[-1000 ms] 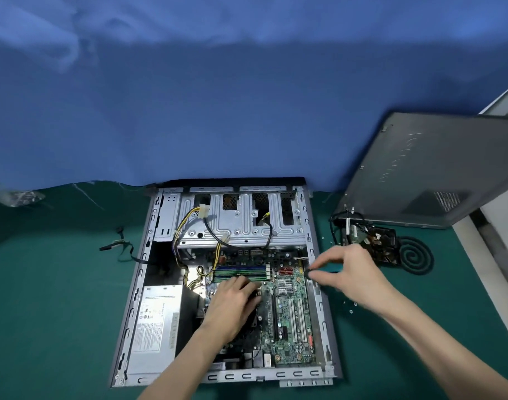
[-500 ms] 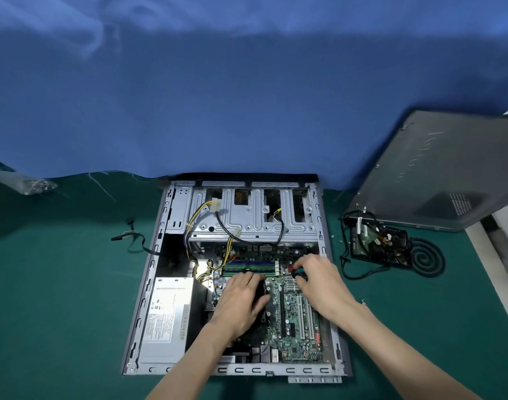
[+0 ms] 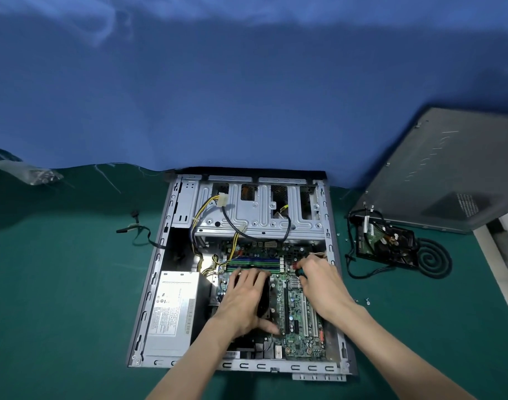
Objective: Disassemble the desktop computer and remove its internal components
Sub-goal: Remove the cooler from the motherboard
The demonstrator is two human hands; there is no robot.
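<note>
The open desktop case (image 3: pixel 149 287) lies flat on the green table. Inside it are the green motherboard (image 3: pixel 297 321), a silver power supply (image 3: pixel 172 310) at the left and a metal drive cage (image 3: pixel 261 215) at the far end. My left hand (image 3: pixel 247 301) rests palm down on the black CPU cooler (image 3: pixel 265 301), fingers spread over it toward the memory sticks (image 3: pixel 252 262). My right hand (image 3: pixel 322 281) is at the board's upper right corner, fingertips curled around a dark cable or connector beside a red socket (image 3: pixel 294 265). What it pinches is mostly hidden.
The removed grey side panel (image 3: pixel 449 171) leans at the right. In front of it lie a hard drive (image 3: pixel 385 241) with black cables and a black coiled cable (image 3: pixel 433 258). Loose screws (image 3: pixel 366 301) sit right of the case. A loose black cable (image 3: pixel 137 229) lies left.
My right hand moved from the case's right rim into the case, to the motherboard's upper right corner. My left hand stayed on the cooler. The view shifted slightly.
</note>
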